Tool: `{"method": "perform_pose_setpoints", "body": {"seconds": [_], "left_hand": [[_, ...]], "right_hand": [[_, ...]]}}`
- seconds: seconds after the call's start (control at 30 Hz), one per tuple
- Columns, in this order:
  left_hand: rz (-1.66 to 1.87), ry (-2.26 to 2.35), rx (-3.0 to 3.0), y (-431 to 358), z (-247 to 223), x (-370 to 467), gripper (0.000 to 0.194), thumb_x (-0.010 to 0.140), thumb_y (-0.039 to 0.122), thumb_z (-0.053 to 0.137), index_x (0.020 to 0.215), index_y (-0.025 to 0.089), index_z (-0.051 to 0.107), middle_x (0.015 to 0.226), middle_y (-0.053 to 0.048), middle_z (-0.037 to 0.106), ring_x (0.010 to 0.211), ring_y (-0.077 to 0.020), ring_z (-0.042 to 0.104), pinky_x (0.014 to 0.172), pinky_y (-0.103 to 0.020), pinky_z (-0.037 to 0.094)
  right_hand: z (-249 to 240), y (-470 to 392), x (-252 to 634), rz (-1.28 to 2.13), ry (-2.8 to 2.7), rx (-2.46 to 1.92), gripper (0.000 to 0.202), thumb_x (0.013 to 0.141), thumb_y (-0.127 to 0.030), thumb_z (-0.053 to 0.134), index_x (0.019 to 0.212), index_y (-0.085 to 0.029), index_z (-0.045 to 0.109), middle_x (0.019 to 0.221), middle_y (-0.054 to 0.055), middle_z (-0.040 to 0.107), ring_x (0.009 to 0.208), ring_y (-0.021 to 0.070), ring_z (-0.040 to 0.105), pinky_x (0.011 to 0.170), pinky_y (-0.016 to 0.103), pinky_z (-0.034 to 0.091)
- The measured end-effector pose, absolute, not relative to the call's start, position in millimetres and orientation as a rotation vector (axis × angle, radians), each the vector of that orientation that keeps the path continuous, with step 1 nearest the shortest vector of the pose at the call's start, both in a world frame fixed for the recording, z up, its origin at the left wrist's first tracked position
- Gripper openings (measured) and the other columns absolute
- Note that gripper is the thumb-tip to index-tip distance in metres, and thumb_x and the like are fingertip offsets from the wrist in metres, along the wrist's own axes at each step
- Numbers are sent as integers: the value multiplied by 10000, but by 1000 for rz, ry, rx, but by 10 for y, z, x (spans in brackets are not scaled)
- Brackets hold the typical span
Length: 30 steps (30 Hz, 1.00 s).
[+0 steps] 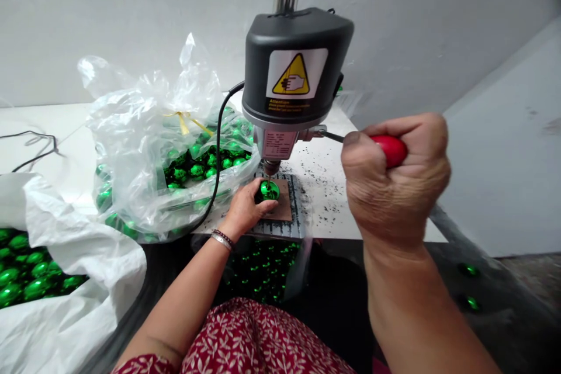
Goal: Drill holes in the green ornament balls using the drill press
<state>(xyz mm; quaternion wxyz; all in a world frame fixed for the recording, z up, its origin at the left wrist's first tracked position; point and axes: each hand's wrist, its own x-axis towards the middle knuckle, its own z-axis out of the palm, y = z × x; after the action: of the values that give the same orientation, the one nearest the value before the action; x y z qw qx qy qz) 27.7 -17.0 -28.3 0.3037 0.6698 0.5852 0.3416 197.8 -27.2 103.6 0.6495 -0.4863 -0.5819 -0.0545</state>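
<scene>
A shiny green bauble (270, 190) rests on a small brown board (284, 210) under a black drill press (298, 70). My left hand (245, 207) grips the bauble between thumb and fingers. The drill bit (269, 177) comes down at the top of the bauble; whether it has entered cannot be made out. My right hand (394, 187) is closed round the red knob (391, 151) of the press's feed lever (332, 135), raised to the right of the machine.
A clear plastic bag (131, 128) of green baubles stands left of the press, with a white sack (87, 263) of more baubles in front. Dark shavings litter the white table (324, 187). A black cable (218, 152) hangs beside the press. More baubles lie below the table edge.
</scene>
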Motion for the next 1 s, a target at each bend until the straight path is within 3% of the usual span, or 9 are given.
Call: {"method": "perform_pose_setpoints", "body": {"seconds": [0.43, 0.83, 1.0], "left_hand": [[875, 1577, 1817, -182, -265, 291, 396, 783, 309, 743, 1149, 194, 649, 1054, -68, 721, 972, -252, 639, 887, -344, 483], [855, 1610, 1821, -192, -290, 297, 408, 789, 317, 733, 1166, 191, 640, 1055, -62, 723, 947, -233, 644, 849, -325, 485], [878, 1633, 1738, -176, -289, 331, 410, 752, 316, 756, 1129, 193, 652, 967, -32, 728, 895, -215, 644, 827, -311, 482]], "right_hand": [[768, -357, 1982, -282, -1388, -1099, 165, 856, -336, 517, 758, -213, 465, 631, -31, 492, 528, 71, 428, 509, 223, 356], [435, -367, 1945, -303, -1396, -912, 53, 872, -204, 530, 844, -182, 490, 709, -30, 546, 626, 37, 512, 588, 185, 397], [716, -265, 1954, -285, -1337, -960, 155, 875, -294, 529, 797, -162, 504, 683, -24, 526, 582, 36, 463, 543, 187, 363]]}}
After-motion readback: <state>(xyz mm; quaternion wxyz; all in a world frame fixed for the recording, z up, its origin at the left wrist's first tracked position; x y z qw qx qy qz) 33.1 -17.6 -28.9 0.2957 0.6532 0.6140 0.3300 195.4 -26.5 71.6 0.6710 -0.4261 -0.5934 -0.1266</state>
